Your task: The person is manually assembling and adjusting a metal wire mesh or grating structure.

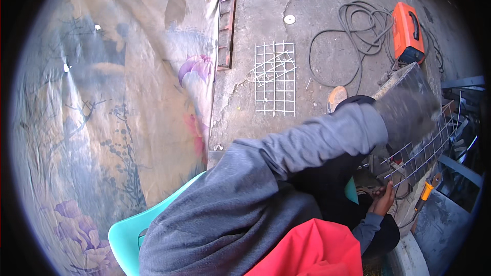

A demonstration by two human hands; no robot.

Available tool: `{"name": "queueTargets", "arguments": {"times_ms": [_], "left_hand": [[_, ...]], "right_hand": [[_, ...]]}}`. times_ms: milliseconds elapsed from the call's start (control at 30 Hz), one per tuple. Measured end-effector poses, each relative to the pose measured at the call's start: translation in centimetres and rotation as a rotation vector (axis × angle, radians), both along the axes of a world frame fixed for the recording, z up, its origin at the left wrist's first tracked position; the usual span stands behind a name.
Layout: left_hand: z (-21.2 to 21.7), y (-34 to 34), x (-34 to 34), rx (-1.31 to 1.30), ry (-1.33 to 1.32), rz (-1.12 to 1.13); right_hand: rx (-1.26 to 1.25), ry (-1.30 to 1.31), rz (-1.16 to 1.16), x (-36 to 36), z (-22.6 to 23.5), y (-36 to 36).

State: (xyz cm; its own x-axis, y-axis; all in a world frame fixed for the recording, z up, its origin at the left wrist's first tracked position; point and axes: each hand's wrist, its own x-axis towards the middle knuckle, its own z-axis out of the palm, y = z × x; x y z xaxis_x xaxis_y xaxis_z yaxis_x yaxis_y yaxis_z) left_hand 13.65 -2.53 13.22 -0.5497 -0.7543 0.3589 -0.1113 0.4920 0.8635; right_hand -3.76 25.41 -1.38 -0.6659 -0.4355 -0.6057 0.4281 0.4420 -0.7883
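My left arm in a grey sleeve reaches across to the right. Past its cuff my left hand [406,117] is a dark smear of motion, and its fingers cannot be made out. It is over the upper end of a wire grid [427,145], beside a flat slab-like piece [404,81]. At the grid's lower near corner, my right hand [382,199] has its fingers closed on the wire. The grid is tilted, and part of it is hidden behind the left hand. A yellow-and-black handled tool [426,191] lies just right of the grid.
An orange welding machine [407,33] stands at the far right, with a coiled dark cable [358,30] beside it. Another wire grid [274,79] lies on the concrete floor, near a rusty metal frame [228,30] and a white disc [290,19]. A patterned sheet [117,97] hangs at left.
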Motion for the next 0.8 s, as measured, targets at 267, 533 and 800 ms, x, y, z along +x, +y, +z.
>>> {"name": "queueTargets", "arguments": {"times_ms": [267, 533, 800], "left_hand": [[-8.3, -5.8, 19.6, 0.296, -0.533, 0.577], [-21.0, 1.9, 25.3, 0.719, -0.754, 0.534], [-21.1, 1.7, 24.8, 0.749, -0.731, 0.496]], "right_hand": [[-0.002, 0.010, 0.037, 0.9, 0.5, -1.3], [0.023, -0.016, 0.012, 0.1, -0.2, -1.0], [0.032, -0.020, 0.035, 0.4, -0.3, -1.6]]}}
